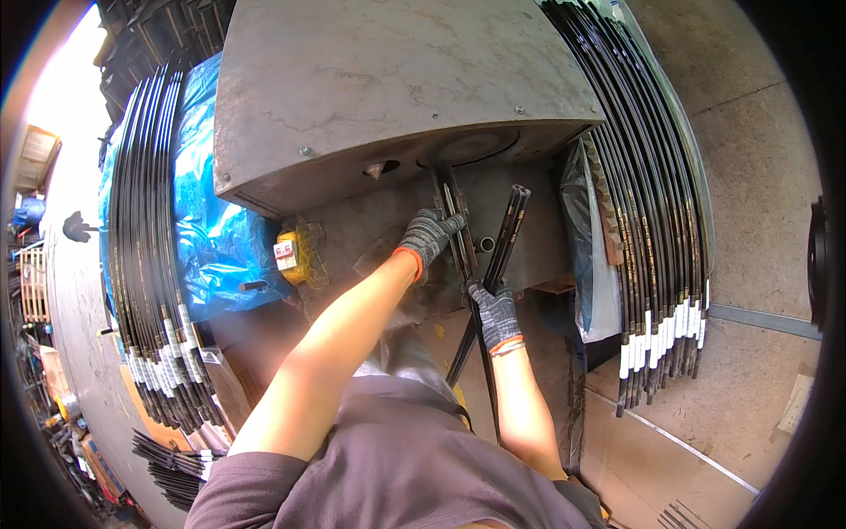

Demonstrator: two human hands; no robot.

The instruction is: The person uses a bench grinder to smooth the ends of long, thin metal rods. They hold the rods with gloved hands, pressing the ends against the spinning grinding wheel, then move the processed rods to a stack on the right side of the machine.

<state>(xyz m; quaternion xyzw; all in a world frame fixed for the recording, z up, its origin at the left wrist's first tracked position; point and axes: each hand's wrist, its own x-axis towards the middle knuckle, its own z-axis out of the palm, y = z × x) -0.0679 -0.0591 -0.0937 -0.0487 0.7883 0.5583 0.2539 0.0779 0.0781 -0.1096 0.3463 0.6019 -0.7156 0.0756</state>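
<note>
My left hand [431, 236], in a grey knit glove with an orange cuff, closes on a slim black shaft [466, 253] beside a narrow metal guide [437, 182] under the machine housing. Lower and to the right, my right hand [496, 315], gloved alike, is wrapped round the same shaft where it runs down towards my body. A pair of thicker black shafts [508, 236] slants past the right hand, their ends up and to the right. They cross the slim shaft there; whether the fingers also grip them is hidden.
Above stands a grey metal housing [388, 79] with a round disc [471, 147] under its edge and a pointed metal tip [374, 170]. Black shafts with white bands lie in rows at left [145, 220] and right [648, 194]. Blue plastic sheeting [211, 194] and a yellow object [302, 254] are left.
</note>
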